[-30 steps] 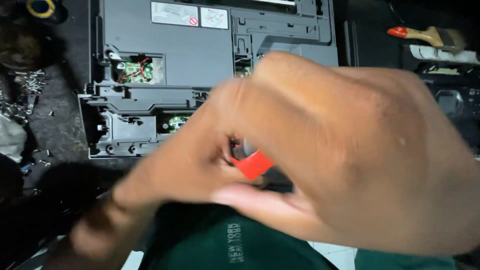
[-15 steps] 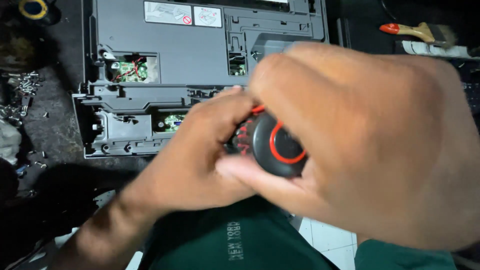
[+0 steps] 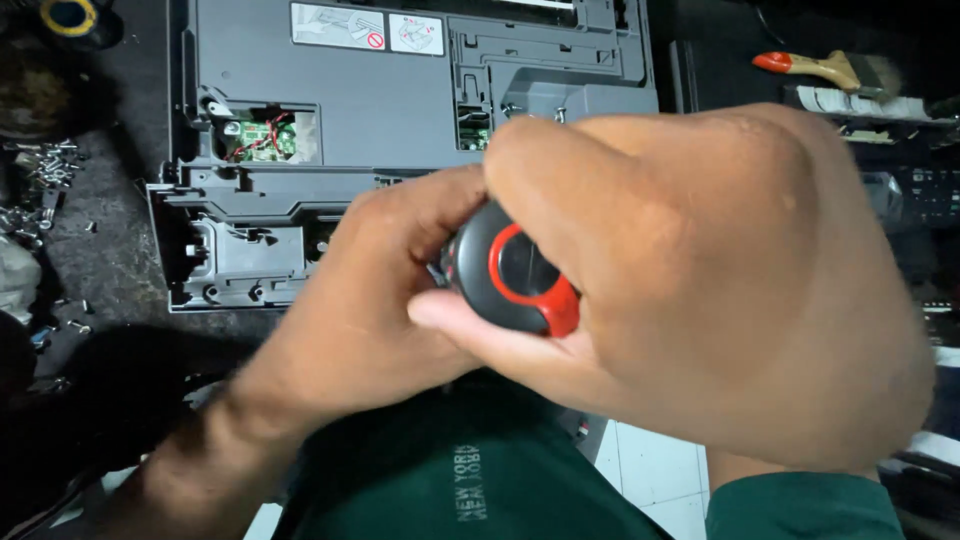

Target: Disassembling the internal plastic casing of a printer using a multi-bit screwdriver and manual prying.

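The screwdriver (image 3: pixel 515 272) is standing end-on toward the camera, its black-and-red handle cap showing, above the front edge of the grey printer (image 3: pixel 400 110). The right hand (image 3: pixel 700 290) is wrapping the handle; the left hand (image 3: pixel 370 300) is pinching the shaft just below it. The tip is hidden. Judgement: keeping the tool square to the screw and pressing down firmly would be guarding against slipping. Loose screws (image 3: pixel 45 165) are lying left; a brush (image 3: pixel 825 68) is resting upper right.
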